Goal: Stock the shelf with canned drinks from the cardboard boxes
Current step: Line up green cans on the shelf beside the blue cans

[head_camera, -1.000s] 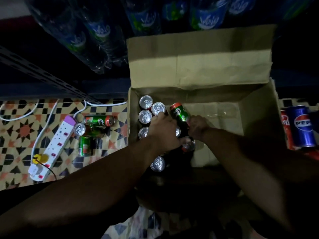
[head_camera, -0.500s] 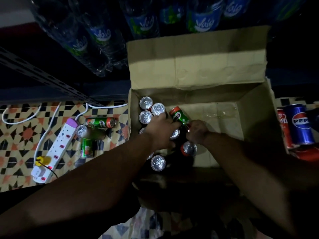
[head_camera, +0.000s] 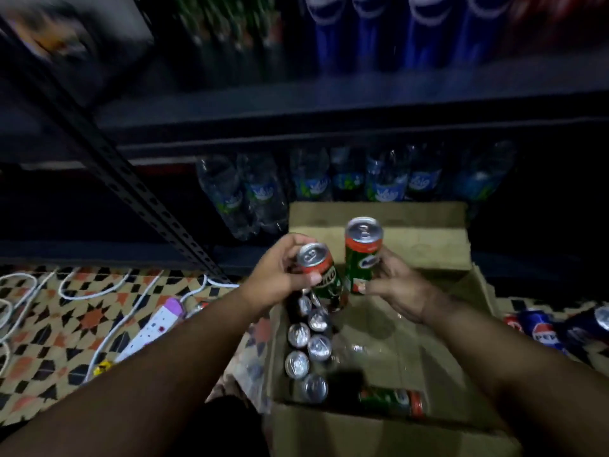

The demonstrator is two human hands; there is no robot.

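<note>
Both hands are up over the open cardboard box, each with a green Milo can in it. The left hand has its fingers curled round the left Milo can, thumb across the label just under the red band; the can leans, its silver top tipped toward the left. It may have a second can tucked beneath that one, but the dim light makes it hard to say. The right hand grips the right Milo can low on its body, thumb at the bottom edge, so most of the can sticks up above the grip, nearly upright. The two cans sit just beside each other, above the box's far side.

Down in the box, upright cans stand in a cluster along the left wall, and one lying can rests on its side near the front wall. Behind the box, the dark metal shelf carries blue Pepsi cans above and water bottles below. A white power strip lies on the patterned floor to the left; loose Pepsi cans lie to the right.
</note>
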